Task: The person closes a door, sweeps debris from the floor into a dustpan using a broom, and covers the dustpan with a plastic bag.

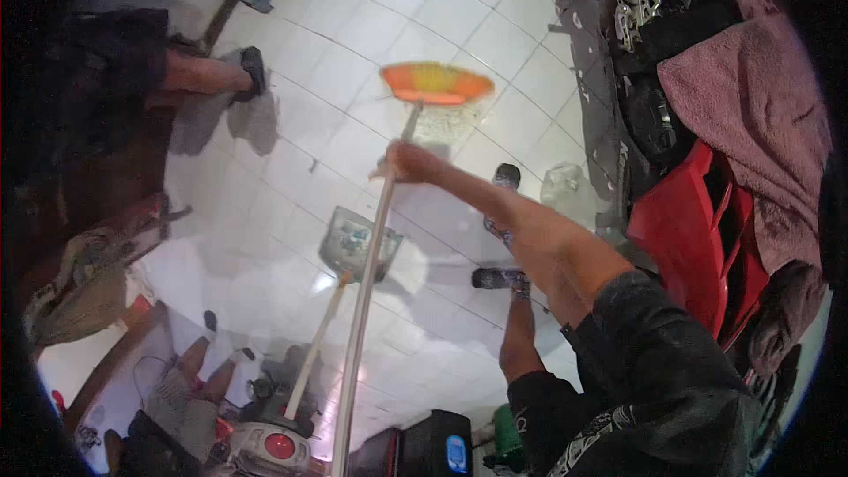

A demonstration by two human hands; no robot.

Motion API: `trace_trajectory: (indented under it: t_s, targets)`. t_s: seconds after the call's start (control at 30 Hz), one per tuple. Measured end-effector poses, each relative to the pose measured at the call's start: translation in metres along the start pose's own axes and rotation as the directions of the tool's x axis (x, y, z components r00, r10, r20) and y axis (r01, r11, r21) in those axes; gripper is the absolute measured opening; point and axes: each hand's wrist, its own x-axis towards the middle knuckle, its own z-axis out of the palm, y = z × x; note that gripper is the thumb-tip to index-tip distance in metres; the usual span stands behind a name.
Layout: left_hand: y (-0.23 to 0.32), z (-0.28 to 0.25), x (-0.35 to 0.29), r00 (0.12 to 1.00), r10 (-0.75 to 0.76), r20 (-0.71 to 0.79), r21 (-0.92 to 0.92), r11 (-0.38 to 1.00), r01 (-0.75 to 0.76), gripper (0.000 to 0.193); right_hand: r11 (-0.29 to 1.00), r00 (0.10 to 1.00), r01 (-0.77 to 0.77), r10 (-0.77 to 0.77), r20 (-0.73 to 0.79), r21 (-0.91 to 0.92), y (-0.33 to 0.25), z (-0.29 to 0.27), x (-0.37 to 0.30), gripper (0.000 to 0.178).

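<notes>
My right hand (pixel 411 163) is closed around the long pale handle of a broom (pixel 436 82). Orange and yellow bristles, slightly blurred, meet the tiled floor ahead of my hand. From my grip the handle runs back past the lower edge. Pale debris (pixel 442 128) lies on the tiles just on the near side of the bristles. Left of the handle rests a grey dustpan (pixel 346 243) with some bits in it, partly crossed by the broom handle. Its pale stick (pixel 316 349) slants toward the lower left. My left hand is out of sight.
A person's leg (pixel 208 73) stands at the left; another person's legs (pixel 199 367) show lower left, near a motor scooter (pixel 269 446). Along the right are motorcycle parts, a red panel (pixel 685 247) and a pink towel (pixel 751 115). A clear plastic bag (pixel 568 193) lies beside my feet (pixel 503 278).
</notes>
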Motion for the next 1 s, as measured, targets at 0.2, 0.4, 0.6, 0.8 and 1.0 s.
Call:
trace_trajectory:
  t_s: [0.2, 0.4, 0.6, 0.8, 1.0]
  targets:
    - [0.060, -0.041, -0.016, 0.999, 0.035, -0.012, -0.052, 0.998, -0.036, 0.044, 0.994, 0.988, -0.094, 0.099, -0.119, 0.051, -0.099, -0.056, 0.023, 0.029]
    - [0.017, -0.095, -0.004, 0.970, -0.067, 0.234, -0.312, 0.940, 0.140, 0.041, 0.893, 0.936, -0.345, 0.306, -0.174, -0.287, -0.020, -0.172, -0.013, 0.034]
    - [-0.123, -0.079, -0.006, 0.939, -0.174, -0.295, -0.044, 0.985, 0.168, 0.037, 0.782, 0.915, -0.392, 0.387, -0.115, -0.485, 0.106, -0.178, -0.008, 0.035]
    - [-0.125, -0.059, -0.013, 0.836, -0.096, -0.540, 0.111, 0.977, 0.184, 0.037, 0.940, 0.984, -0.179, 0.172, -0.049, -0.291, 0.150, -0.077, 0.069, 0.034]
    - [-0.026, -0.063, -0.027, 0.681, 0.169, -0.712, 0.122, 0.986, -0.117, 0.053, 0.985, 0.998, 0.068, -0.070, 0.004, 0.155, 0.038, 0.046, 0.043, 0.031]
